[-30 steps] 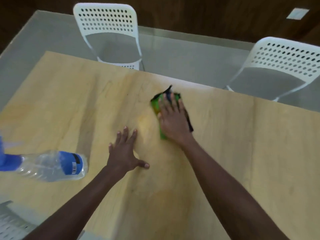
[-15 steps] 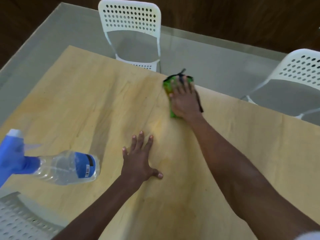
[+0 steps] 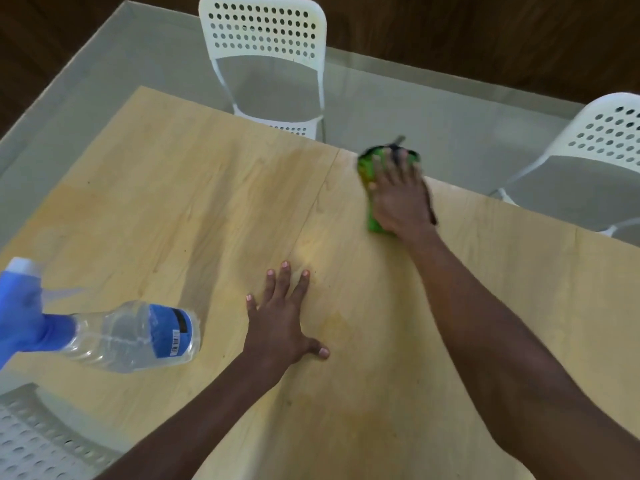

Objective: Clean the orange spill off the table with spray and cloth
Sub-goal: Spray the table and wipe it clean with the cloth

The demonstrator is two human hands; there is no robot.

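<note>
Fingers, right hand (image 3: 398, 199): stretched out flat, pressing the green cloth (image 3: 372, 188) down at the far edge of the counter (image 3: 173, 202); blurred, so finer detail is lost.
Fingers, left hand (image 3: 282, 323): spread and relaxed, palm flat on the wood near the middle, grasping nothing.
Cloth: green with a dark part, mostly under the right hand.
Spray bottle (image 3: 114, 336): lying on its side near the left edge, clear body with a blue label and blue trigger head; whether any liquid is inside, I cannot tell.
Orange spill (image 3: 349, 420): faint orange staining toward the near edge.
Chairs: a white perforated one (image 3: 266, 39) beyond the far edge, another (image 3: 599, 150) at the right.
</note>
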